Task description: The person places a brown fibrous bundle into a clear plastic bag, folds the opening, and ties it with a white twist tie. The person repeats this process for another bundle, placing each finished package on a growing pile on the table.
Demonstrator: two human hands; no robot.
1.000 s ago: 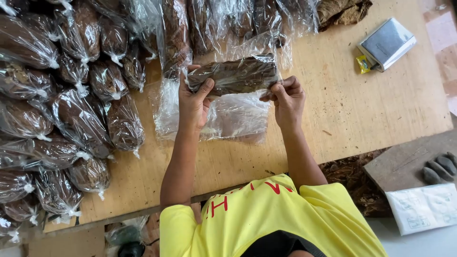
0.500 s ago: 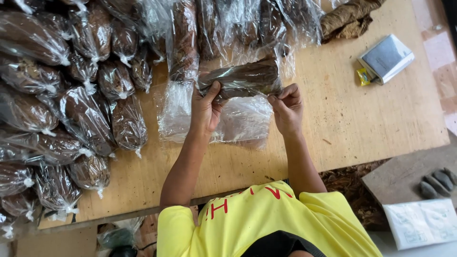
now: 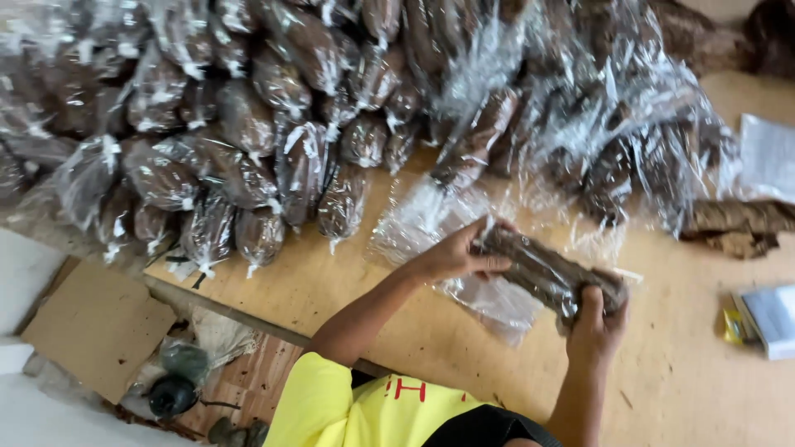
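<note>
**Listener:** So, what do the hands hold?

**Describer:** Both grasp one long bundle of dark brown dried leaves in a clear plastic bag. The left hand pinches the bundle's upper-left end, thumb lying along it. The right hand is clenched around its lower-right end. The bundle slants just above the pale wooden tabletop.

**Listener:** What lies around the bundle?

**Describer:** Under it, on the table, a loose heap of empty clear plastic bags. Beyond it, toward the table's far edge, a large pile of tied clear bags filled with brown leaves. Right of the bundle, loose dried brown leaves, and nearer the edge of view a small yellow packet beside a flat grey-white packet. Left of the bundle, below the table's edge, a sheet of brown cardboard.

**Listener:** How should the bundle be handled?

**Describer:** I would judge: keep both ends supported, squeeze gently so brittle leaves do not crumble, and keep the thin plastic smooth, not snagged.
</note>
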